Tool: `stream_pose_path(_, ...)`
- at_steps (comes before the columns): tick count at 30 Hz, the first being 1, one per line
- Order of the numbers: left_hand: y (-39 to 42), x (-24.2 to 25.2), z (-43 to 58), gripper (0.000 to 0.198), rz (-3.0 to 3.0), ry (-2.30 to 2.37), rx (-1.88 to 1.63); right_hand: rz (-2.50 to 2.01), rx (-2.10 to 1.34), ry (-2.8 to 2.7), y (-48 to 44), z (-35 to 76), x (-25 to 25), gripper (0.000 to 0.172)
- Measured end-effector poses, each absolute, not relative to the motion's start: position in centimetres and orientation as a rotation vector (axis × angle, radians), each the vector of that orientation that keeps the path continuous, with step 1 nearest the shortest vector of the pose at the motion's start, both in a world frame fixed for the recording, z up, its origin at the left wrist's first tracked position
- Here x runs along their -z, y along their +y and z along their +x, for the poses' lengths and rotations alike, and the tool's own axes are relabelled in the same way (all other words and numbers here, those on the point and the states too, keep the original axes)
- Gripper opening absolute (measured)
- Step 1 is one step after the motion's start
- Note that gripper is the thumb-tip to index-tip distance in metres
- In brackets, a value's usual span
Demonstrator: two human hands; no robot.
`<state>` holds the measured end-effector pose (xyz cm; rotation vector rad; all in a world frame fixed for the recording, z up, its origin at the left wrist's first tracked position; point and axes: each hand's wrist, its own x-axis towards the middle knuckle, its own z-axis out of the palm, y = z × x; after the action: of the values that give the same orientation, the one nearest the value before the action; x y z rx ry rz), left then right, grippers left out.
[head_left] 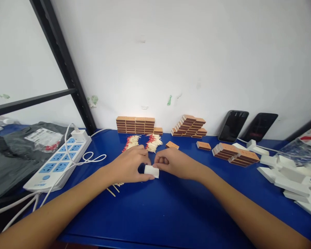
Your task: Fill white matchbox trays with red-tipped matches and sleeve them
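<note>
A small white matchbox tray [151, 171] is between my hands over the blue table. My left hand [131, 164] grips it from the left, thumb below and fingers above. At its upper right corner, the curled fingers of my right hand [175, 162] are pinched; whether they also hold a match is too small to see. Just beyond my hands lie two heaps of red-tipped matches, a left heap [132, 141] and a right heap [153, 142]. More loose matches [115, 188] stick out from under my left wrist.
Stacked matchboxes [135, 125] stand against the wall, with a stepped stack [189, 126] and a lower stack [234, 154] farther right. A single matchbox [172, 145] lies nearby. White trays [292, 180] are piled at right. Two phones, one here [233, 126], lean behind. A power strip [59, 162] with cables lies left.
</note>
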<state>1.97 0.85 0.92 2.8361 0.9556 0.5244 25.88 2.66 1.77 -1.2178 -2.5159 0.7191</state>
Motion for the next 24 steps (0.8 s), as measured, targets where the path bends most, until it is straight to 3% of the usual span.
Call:
stream_pose_path(3, 1.2, -0.5, 1.1, 0.028, 2.805, 0.993, -0.547, -1.21, -0.496, -2.45, 4.6, 25.1, -1.4, 0.011)
stream_pose_path(9, 1.3, -1.1, 0.3, 0.051, 2.847, 1.047, -0.538, -1.288, -0.1, -2.48, 5.9, 24.5, 0.7, 0.013)
stream_pose_path(24, 1.4, -0.8, 0.5, 0.029, 2.796, 1.023, -0.45, -1.451, 0.131, -2.756, 3.4, 26.4, -1.1, 0.013)
